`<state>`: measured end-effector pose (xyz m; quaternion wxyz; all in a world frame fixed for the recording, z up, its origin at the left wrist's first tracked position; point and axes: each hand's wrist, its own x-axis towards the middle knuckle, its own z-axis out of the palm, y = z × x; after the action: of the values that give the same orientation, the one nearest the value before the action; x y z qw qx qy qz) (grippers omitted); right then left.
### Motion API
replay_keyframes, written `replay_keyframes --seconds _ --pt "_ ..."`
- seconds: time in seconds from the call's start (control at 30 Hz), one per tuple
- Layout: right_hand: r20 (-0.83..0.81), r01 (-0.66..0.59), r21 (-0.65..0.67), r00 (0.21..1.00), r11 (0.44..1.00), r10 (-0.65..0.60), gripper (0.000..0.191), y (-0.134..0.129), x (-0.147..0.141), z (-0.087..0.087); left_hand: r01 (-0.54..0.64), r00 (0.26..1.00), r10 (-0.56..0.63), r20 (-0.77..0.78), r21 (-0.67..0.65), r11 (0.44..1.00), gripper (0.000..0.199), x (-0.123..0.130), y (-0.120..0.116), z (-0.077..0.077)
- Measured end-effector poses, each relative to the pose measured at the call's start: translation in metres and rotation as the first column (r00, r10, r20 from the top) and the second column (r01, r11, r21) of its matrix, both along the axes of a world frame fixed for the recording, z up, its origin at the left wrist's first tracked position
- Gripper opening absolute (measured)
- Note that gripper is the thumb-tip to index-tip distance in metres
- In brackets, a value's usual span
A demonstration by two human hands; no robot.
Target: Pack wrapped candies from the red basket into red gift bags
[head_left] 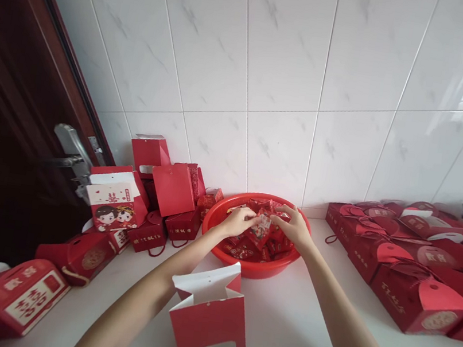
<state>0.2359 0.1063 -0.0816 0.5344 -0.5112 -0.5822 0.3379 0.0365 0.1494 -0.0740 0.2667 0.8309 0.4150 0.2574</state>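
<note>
Over a red plastic basket (258, 270) my left hand (238, 222) pinches the left side of a small, shiny red printed packet (261, 229). At the packet's right edge, my right hand (294, 227) grips with thumb and fingers. More red wrapped packets (241, 250) lie loose in the basket below both hands. Between my forearms stands an upright red paper box (210, 330). Its top is open, showing white inner flaps, and an oval window is cut low in its front. What is inside this box is hidden.
Red gift boxes (409, 264) stand in rows on the right. On the left are more red boxes (89, 251), some stacked against the white tiled wall (292, 61). A dark door with a metal handle (70, 152) is at far left.
</note>
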Motion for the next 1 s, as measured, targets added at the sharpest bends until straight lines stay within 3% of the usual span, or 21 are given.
replay_keyframes --seconds 0.17,0.27,0.43,0.63,0.8,1.0 --pt "-0.062 -0.211 -0.013 0.976 0.977 0.210 0.040 -0.011 -0.004 0.010 -0.015 0.993 0.012 0.120 0.020 1.000 0.049 -0.004 -0.011 0.008" --pt "-0.170 -0.260 -0.004 0.952 0.966 0.255 0.043 -0.013 -0.004 0.011 -0.029 0.988 0.031 0.149 -0.018 0.999 0.046 -0.005 -0.017 0.013" --pt "-0.416 -0.113 0.005 0.903 0.994 0.105 0.038 -0.004 0.001 0.006 -0.077 0.997 0.078 0.029 -0.057 0.995 0.042 -0.010 -0.014 0.014" --pt "-0.572 -0.017 -0.031 0.820 0.999 -0.004 0.032 0.002 0.005 0.005 0.007 0.963 -0.064 -0.263 -0.213 0.977 0.022 -0.023 -0.007 -0.002" --pt "-0.601 -0.032 -0.020 0.799 0.999 0.013 0.038 -0.003 0.004 0.007 -0.005 0.896 -0.128 -0.426 -0.296 0.955 0.028 -0.024 -0.008 -0.009" --pt "-0.608 -0.037 -0.005 0.793 0.999 0.026 0.041 -0.001 0.003 0.005 -0.001 0.887 -0.130 -0.443 -0.284 0.959 0.051 -0.021 -0.006 -0.008"
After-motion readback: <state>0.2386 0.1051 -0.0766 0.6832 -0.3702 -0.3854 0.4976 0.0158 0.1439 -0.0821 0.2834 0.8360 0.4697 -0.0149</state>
